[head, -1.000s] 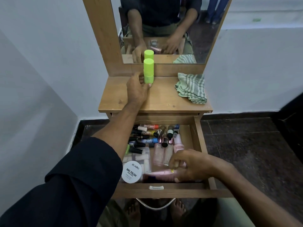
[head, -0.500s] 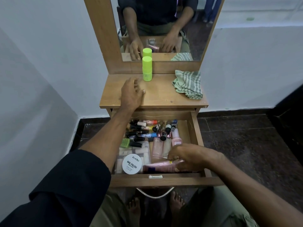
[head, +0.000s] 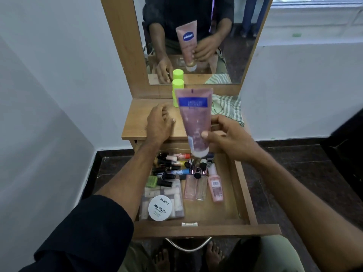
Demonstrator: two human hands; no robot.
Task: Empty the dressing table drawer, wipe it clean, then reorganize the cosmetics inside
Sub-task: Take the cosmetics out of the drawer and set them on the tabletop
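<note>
The wooden drawer (head: 208,230) stands pulled out below the dressing table top (head: 137,122). My right hand (head: 227,138) is shut on a pink tube (head: 194,122) with a blue label, held cap down above the drawer's back edge. My left hand (head: 160,124) rests flat and open on the table top, holding nothing. A green bottle (head: 177,93) stands on the top, partly hidden behind the tube. Inside the drawer lie several nail polish bottles (head: 172,165), a white nail polish wipes tub (head: 160,208) on a clear pouch, two clear bottles (head: 195,186) and a pink bottle (head: 215,185).
A green striped cloth (head: 227,107) lies on the right of the table top. A mirror (head: 196,36) in a wooden frame rises behind it. White walls close in on the left and right. The drawer's metal handle (head: 188,245) and my bare feet show below.
My right hand has lifted the pink tube out of the drawer's front and raised it above the table edge. My left hand has let go of the green bottle and drawn back.
</note>
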